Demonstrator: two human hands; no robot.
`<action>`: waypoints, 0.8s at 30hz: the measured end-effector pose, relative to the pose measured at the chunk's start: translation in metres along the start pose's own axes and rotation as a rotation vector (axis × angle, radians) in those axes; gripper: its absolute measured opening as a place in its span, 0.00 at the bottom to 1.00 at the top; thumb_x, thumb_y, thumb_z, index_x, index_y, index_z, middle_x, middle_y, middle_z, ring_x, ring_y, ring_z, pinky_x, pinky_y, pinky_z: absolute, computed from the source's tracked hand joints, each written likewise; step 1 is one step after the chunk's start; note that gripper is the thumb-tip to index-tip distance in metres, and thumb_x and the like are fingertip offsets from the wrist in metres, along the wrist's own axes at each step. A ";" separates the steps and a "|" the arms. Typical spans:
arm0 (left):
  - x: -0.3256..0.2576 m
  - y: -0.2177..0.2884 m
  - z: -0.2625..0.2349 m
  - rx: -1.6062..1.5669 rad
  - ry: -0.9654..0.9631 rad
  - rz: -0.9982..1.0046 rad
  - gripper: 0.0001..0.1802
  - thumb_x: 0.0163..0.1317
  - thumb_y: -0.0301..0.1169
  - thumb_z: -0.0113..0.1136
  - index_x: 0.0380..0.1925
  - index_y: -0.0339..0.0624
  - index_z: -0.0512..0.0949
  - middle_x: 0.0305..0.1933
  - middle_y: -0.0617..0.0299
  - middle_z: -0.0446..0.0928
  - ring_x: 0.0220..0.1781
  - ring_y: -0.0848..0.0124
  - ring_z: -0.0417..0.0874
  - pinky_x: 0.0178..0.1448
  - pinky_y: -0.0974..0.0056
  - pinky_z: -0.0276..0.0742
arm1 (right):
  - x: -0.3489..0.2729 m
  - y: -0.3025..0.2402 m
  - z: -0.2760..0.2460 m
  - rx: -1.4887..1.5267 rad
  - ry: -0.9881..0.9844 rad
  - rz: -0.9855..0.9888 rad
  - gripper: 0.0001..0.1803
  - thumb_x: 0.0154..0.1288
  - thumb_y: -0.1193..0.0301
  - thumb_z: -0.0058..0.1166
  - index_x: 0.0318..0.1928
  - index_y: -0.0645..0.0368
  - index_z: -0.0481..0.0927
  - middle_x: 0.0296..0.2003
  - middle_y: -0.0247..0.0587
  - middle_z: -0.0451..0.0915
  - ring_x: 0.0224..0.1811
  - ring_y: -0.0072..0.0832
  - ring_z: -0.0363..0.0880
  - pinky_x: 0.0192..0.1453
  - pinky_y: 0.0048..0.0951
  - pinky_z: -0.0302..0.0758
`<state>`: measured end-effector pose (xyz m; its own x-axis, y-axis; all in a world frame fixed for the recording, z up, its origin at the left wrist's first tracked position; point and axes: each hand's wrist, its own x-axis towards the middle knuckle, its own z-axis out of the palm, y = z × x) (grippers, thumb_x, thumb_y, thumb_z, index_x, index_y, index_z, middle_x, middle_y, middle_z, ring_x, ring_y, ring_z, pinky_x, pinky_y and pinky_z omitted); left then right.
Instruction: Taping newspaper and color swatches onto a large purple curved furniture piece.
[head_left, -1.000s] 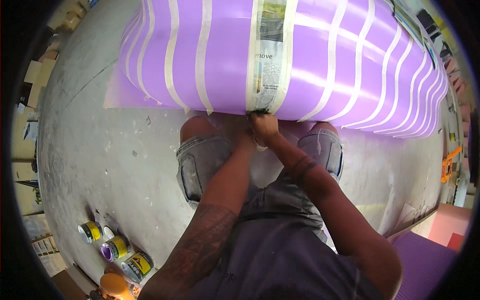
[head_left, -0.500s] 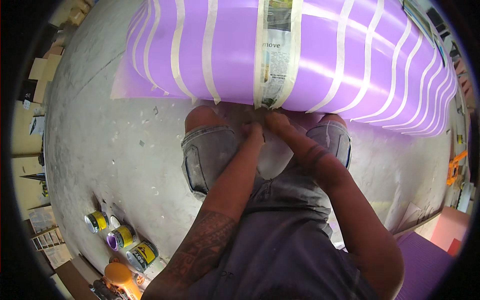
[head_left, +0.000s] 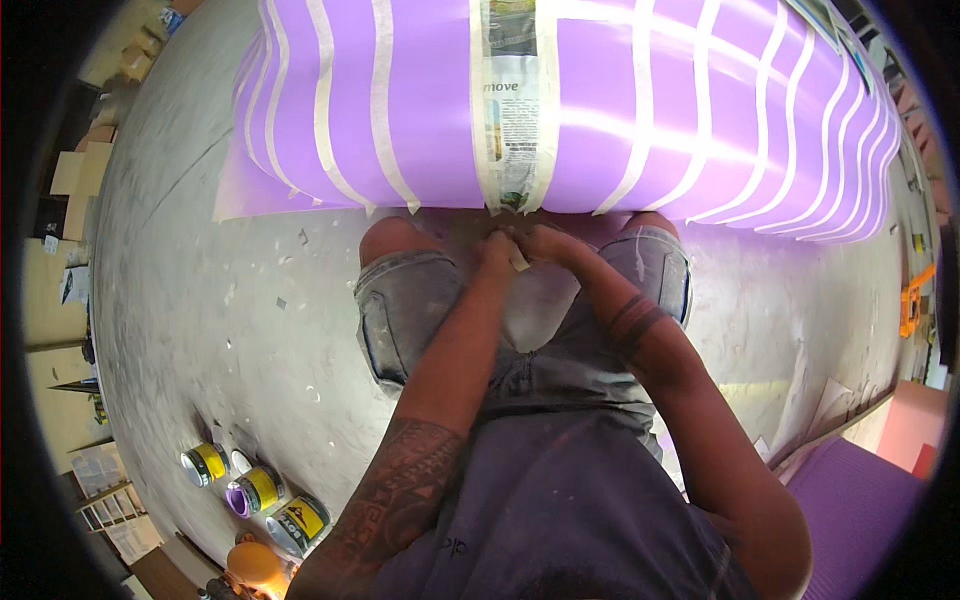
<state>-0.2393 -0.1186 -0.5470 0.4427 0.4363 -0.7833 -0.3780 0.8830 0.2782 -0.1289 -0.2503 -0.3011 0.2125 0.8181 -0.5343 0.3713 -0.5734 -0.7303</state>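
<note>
Purple and glossy, a big rounded form [head_left: 430,120] striped with pale tape [head_left: 325,110] spreads from ten to two o'clock before the crouching person, a newspaper strip [head_left: 518,125] running down it at twelve. Close by its lower edge, the left hand [head_left: 496,249] and right hand [head_left: 546,243] meet with fingers seemingly curled, a small pale scrap [head_left: 519,259] poking out between them, though I can't tell which hand, if either, grips it. Yellow-labelled cans [head_left: 262,488] stand on the grey floor [head_left: 200,320] around eight o'clock.
</note>
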 end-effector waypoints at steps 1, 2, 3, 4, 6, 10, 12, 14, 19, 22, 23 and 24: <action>0.004 0.028 -0.016 0.641 0.045 0.237 0.18 0.65 0.33 0.65 0.53 0.38 0.81 0.47 0.51 0.84 0.45 0.56 0.86 0.49 0.55 0.83 | 0.002 -0.019 0.009 -0.010 -0.027 -0.046 0.38 0.77 0.41 0.45 0.41 0.69 0.86 0.33 0.52 0.87 0.36 0.42 0.87 0.44 0.43 0.82; 0.001 0.048 -0.030 1.295 0.115 0.442 0.16 0.66 0.33 0.63 0.51 0.39 0.83 0.44 0.53 0.83 0.42 0.58 0.86 0.45 0.56 0.83 | 0.001 -0.034 0.016 -0.024 -0.067 -0.105 0.38 0.76 0.39 0.45 0.42 0.67 0.87 0.35 0.54 0.87 0.39 0.44 0.86 0.48 0.42 0.80; -0.017 -0.030 0.004 1.317 0.013 0.352 0.16 0.66 0.33 0.63 0.51 0.39 0.83 0.44 0.53 0.83 0.42 0.58 0.86 0.45 0.56 0.83 | -0.008 0.009 -0.003 -0.022 -0.032 -0.016 0.39 0.75 0.38 0.44 0.43 0.65 0.88 0.38 0.55 0.87 0.43 0.47 0.86 0.52 0.42 0.78; -0.049 -0.061 0.053 0.917 -0.090 0.135 0.14 0.66 0.33 0.61 0.50 0.40 0.83 0.44 0.54 0.83 0.41 0.59 0.85 0.43 0.57 0.82 | -0.017 0.051 -0.018 0.009 0.020 0.070 0.39 0.75 0.38 0.44 0.43 0.65 0.88 0.38 0.55 0.87 0.43 0.47 0.86 0.52 0.42 0.78; -0.106 -0.069 0.092 0.533 -0.131 -0.075 0.13 0.67 0.32 0.60 0.49 0.42 0.84 0.43 0.55 0.83 0.41 0.60 0.85 0.41 0.57 0.82 | -0.023 0.094 -0.024 -0.100 0.073 0.055 0.34 0.73 0.38 0.48 0.47 0.58 0.89 0.44 0.57 0.87 0.47 0.51 0.86 0.57 0.52 0.74; -0.116 -0.012 0.074 0.488 0.061 0.039 0.09 0.66 0.30 0.61 0.44 0.44 0.83 0.38 0.61 0.81 0.38 0.65 0.83 0.40 0.58 0.79 | -0.023 0.023 -0.014 -0.334 0.084 0.059 0.29 0.72 0.41 0.50 0.49 0.51 0.89 0.45 0.55 0.88 0.50 0.55 0.85 0.60 0.65 0.68; -0.122 -0.012 0.078 0.449 0.073 0.060 0.07 0.66 0.32 0.63 0.43 0.45 0.83 0.37 0.63 0.80 0.37 0.67 0.82 0.39 0.58 0.78 | -0.022 0.018 -0.014 -0.445 0.117 0.070 0.28 0.71 0.42 0.51 0.47 0.51 0.90 0.44 0.52 0.88 0.52 0.53 0.85 0.61 0.71 0.63; -0.129 -0.019 0.080 0.464 0.089 0.096 0.07 0.69 0.34 0.62 0.43 0.47 0.82 0.38 0.65 0.79 0.36 0.68 0.81 0.38 0.59 0.76 | -0.028 0.025 0.001 -0.449 0.215 0.089 0.27 0.72 0.42 0.51 0.45 0.51 0.90 0.44 0.51 0.88 0.52 0.53 0.85 0.63 0.69 0.62; -0.126 -0.005 0.092 0.447 0.027 0.180 0.08 0.74 0.37 0.60 0.45 0.47 0.82 0.40 0.66 0.80 0.38 0.70 0.80 0.41 0.60 0.75 | -0.015 0.038 0.009 -0.331 0.423 0.111 0.28 0.70 0.41 0.53 0.42 0.52 0.90 0.44 0.48 0.89 0.53 0.52 0.85 0.65 0.66 0.62; -0.126 -0.010 0.094 0.397 0.000 0.138 0.13 0.78 0.40 0.56 0.49 0.44 0.81 0.44 0.64 0.81 0.44 0.67 0.81 0.46 0.58 0.76 | -0.016 0.042 0.004 -0.233 0.338 0.129 0.28 0.70 0.41 0.54 0.45 0.53 0.89 0.45 0.48 0.88 0.54 0.51 0.84 0.66 0.64 0.61; -0.129 -0.018 0.099 0.410 0.023 0.088 0.16 0.80 0.42 0.52 0.52 0.43 0.80 0.47 0.62 0.82 0.47 0.66 0.81 0.47 0.56 0.75 | -0.021 0.052 0.004 -0.240 0.356 0.110 0.28 0.70 0.42 0.54 0.45 0.53 0.89 0.45 0.48 0.89 0.54 0.50 0.84 0.66 0.63 0.61; -0.125 -0.023 0.098 0.408 0.021 0.083 0.16 0.80 0.42 0.52 0.52 0.43 0.80 0.47 0.62 0.82 0.47 0.66 0.81 0.47 0.56 0.75 | -0.024 0.058 0.003 -0.248 0.378 0.076 0.27 0.70 0.43 0.54 0.45 0.54 0.88 0.44 0.48 0.89 0.54 0.49 0.84 0.67 0.62 0.61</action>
<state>-0.2063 -0.1765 -0.4010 0.4064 0.5094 -0.7586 -0.0564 0.8426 0.5356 -0.1148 -0.3035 -0.3318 0.5455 0.7587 -0.3561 0.5370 -0.6426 -0.5465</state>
